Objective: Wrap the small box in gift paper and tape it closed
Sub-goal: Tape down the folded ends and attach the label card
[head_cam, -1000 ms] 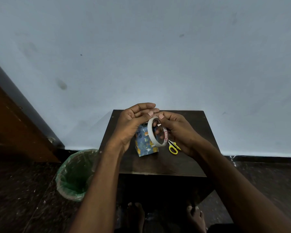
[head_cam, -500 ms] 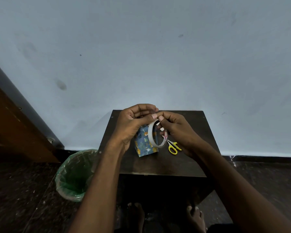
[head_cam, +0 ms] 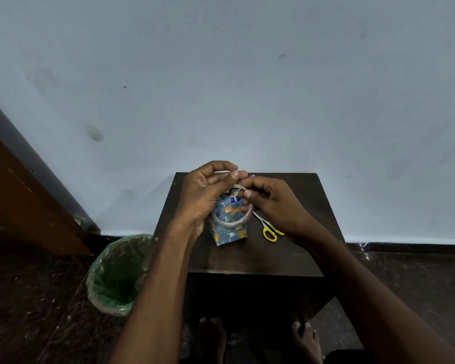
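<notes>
Since a second ago the tape roll has turned from nearly edge-on to face the camera, so the wrapped box shows through its open centre, and the left hand's thumb and forefinger have risen a little above the ring.

A pale blue-grey wall fills the upper half of the view, with a dark floor below and a brown wooden panel at far left. The dark brown table stands against the wall. Beside its left edge, on the floor, is a bin lined with a green bag. The person's bare feet show under the table's near edge.

The left hand is curled, its grip pinching thumb to forefinger at the top of the roll. The right hand has its grip curled round the roll's right rim, thumb on the outer face.

The small box, covered in blue paper printed with orange animals, stands on the table just behind the roll. Yellow-handled scissors lie on the table to its right, partly under the right hand. Red print runs along the roll's inner core but is too small to read.
</notes>
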Available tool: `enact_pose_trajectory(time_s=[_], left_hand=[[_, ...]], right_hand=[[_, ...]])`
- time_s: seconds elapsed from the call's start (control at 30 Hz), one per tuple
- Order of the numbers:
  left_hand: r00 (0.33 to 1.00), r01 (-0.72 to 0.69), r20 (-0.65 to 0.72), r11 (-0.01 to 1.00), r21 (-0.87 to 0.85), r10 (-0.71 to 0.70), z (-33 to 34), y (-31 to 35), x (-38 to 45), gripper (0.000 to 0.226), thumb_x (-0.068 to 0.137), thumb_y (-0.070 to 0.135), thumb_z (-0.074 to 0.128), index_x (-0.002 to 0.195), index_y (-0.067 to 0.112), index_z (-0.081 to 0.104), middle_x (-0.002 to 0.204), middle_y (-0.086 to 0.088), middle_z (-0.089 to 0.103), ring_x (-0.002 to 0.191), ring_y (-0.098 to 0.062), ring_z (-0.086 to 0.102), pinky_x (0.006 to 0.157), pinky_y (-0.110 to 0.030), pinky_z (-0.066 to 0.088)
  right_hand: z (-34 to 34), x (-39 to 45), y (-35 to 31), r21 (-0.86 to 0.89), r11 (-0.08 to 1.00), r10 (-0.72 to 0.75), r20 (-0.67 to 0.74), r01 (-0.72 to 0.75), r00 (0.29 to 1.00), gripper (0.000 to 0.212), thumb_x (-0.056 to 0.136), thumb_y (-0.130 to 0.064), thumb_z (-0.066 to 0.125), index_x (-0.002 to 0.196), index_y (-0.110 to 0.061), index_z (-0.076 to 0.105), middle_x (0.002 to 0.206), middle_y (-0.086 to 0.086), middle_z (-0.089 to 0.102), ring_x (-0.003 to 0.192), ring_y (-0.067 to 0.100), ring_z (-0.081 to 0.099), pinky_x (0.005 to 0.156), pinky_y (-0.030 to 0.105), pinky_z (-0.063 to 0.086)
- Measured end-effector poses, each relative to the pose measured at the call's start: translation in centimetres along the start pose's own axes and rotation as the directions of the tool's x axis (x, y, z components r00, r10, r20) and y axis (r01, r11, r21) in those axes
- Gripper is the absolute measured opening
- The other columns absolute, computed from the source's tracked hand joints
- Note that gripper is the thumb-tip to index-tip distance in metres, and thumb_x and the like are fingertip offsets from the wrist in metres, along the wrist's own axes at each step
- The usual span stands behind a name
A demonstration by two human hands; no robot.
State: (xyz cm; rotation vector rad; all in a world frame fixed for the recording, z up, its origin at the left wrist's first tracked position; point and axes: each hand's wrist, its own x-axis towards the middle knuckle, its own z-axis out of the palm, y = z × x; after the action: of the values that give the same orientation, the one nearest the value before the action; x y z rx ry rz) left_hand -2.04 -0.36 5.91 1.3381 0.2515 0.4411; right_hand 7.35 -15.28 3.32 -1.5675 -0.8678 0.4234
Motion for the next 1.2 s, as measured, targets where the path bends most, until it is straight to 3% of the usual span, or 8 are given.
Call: enact_pose_trajectory(time_s=[0.17,0.33,0.5,0.7,0.9,1.0,1.1,1.2], left_hand=[[0.999,0.024,0.037,1.0,-0.001,-0.024,-0.2,0.2,-0.1,0.017,0.094,0.0,0.074,0.109,0.007,0.073,0.111,-0.017,0.081,0.097,-0.023,0.079,0.084,-0.032,0.063],[0.999,0.026,0.041,0.999,0.023,-0.027,-0.2,0.4,-0.1,0.024,0.089,-0.001,0.078,0.109,0.013,0.074,0.109,-0.017,0.081,0.097,-0.026,0.079,0.088,-0.035,0.063],[0.999,0.035,0.003,0.999,0.033,-0.035,-0.2,0.3,-0.2,0.025,0.088,0.001,0.08,0.109,0.014,0.076,0.104,-0.018,0.081,0.093,-0.027,0.079,0.083,-0.036,0.062],[0.998,0.028,-0.057,1.0,0.009,-0.028,0.2,0.3,-0.3,0.027,0.089,-0.004,0.079,0.115,0.004,0.075,0.098,-0.017,0.082,0.084,-0.023,0.079,0.072,-0.027,0.061],[0.997,0.041,-0.072,0.999,0.009,-0.04,0.3,0.2,-0.2,0.031,0.089,-0.002,0.08,0.118,0.005,0.075,0.099,-0.016,0.082,0.086,-0.022,0.08,0.072,-0.026,0.061],[0.998,0.041,-0.046,0.997,0.059,-0.038,0.2,0.1,0.0,0.03,0.09,-0.001,0.079,0.119,0.005,0.075,0.099,-0.014,0.082,0.09,-0.021,0.081,0.075,-0.025,0.061],[1.0,0.023,0.014,0.988,0.155,-0.025,0.0,-0.2,0.2,0.033,0.09,-0.005,0.076,0.121,0.006,0.074,0.101,-0.013,0.082,0.1,-0.024,0.08,0.085,-0.027,0.062],[0.998,0.001,0.062,0.975,0.221,-0.015,-0.3,-0.4,0.3,0.038,0.09,-0.013,0.072,0.124,0.005,0.072,0.104,-0.011,0.083,0.104,-0.021,0.079,0.084,-0.024,0.061]], right_hand=[[0.2,-0.2,-0.4,-0.04,0.999,-0.013,-0.071,0.01,0.997,0.031,0.108,0.002,0.045,0.103,-0.007,0.074,0.089,0.009,0.068,0.075,0.007,0.062,0.068,0.017,0.052],[0.9,-0.3,-0.1,-0.012,1.0,-0.003,-0.129,0.001,0.992,0.029,0.108,-0.002,0.047,0.107,-0.011,0.075,0.093,0.02,0.065,0.078,0.011,0.061,0.068,0.02,0.052],[1.7,-0.5,0.1,0.011,1.0,0.002,-0.167,0.0,0.986,0.031,0.11,-0.005,0.046,0.108,-0.016,0.075,0.078,0.004,0.06,0.07,0.007,0.054,0.061,0.015,0.045],[2.0,-0.1,1.0,-0.104,0.995,-0.021,-0.222,-0.002,0.975,0.026,0.108,-0.013,0.048,0.102,-0.012,0.074,0.092,0.013,0.067,0.086,0.034,0.063,0.075,0.044,0.055],[1.3,-0.2,0.5,-0.098,0.995,-0.037,-0.19,0.019,0.981,0.029,0.103,-0.002,0.056,0.105,-0.022,0.078,0.09,-0.017,0.075,0.085,0.001,0.066,0.078,0.02,0.052],[-0.2,-0.3,0.5,-0.034,0.999,0.03,-0.133,-0.035,0.991,0.025,0.1,-0.006,0.065,0.114,-0.021,0.079,0.089,-0.013,0.075,0.074,-0.001,0.064,0.07,0.019,0.05],[-1.9,-0.4,0.9,-0.252,0.948,0.158,-0.163,-0.196,0.974,0.02,0.091,-0.009,0.073,0.103,-0.025,0.079,0.085,-0.007,0.074,0.074,0.006,0.064,0.071,0.027,0.051],[-2.9,-0.7,2.0,-0.679,0.617,0.317,-0.248,-0.398,0.916,0.019,0.082,-0.01,0.074,0.085,-0.028,0.069,0.091,-0.007,0.07,0.095,0.019,0.068,0.076,0.029,0.048]])
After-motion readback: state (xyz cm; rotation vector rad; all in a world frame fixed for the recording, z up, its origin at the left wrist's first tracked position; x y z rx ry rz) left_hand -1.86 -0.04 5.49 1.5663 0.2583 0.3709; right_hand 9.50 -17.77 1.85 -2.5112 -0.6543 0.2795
